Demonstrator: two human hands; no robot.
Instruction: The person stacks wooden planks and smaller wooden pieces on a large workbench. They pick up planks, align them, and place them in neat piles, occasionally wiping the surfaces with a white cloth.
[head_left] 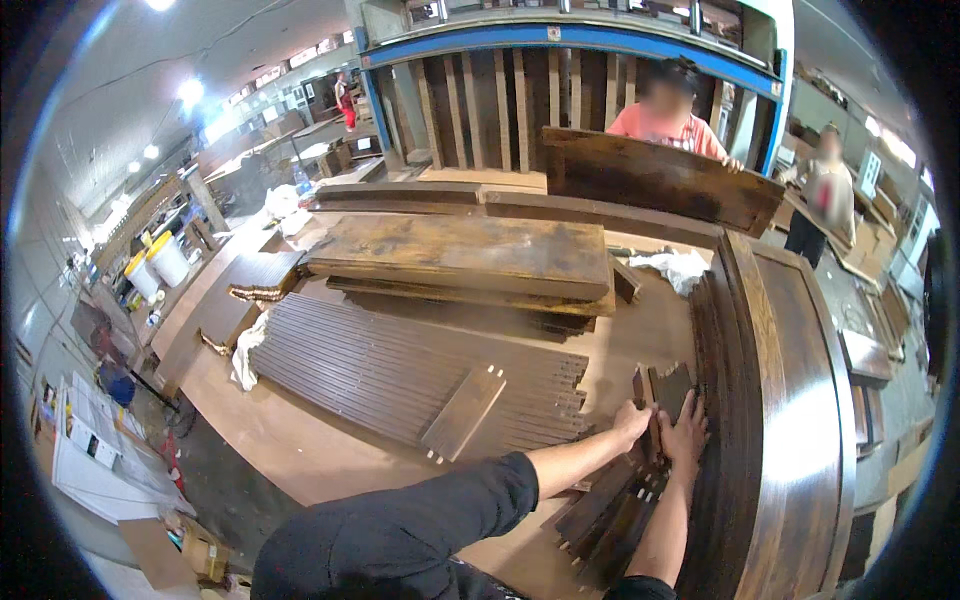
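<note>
At the right of the table, my left hand is closed on a narrow dark wooden strip. Close beside it, my right hand grips a wider short dark wooden piece, with the fingers over its edge. Where the two pieces meet is partly covered by my hands. Beneath my wrists lies a loose pile of dark wooden rails, some with pale dowels at their ends. Left of my hands, a single rail with dowels rests across a row of long dark slats.
Thick brown boards are stacked beyond the slats. Framed panels stand along the right side, next to my right hand. Across the table, a person in a pink shirt holds a large dark panel. White cloth lies near the boards.
</note>
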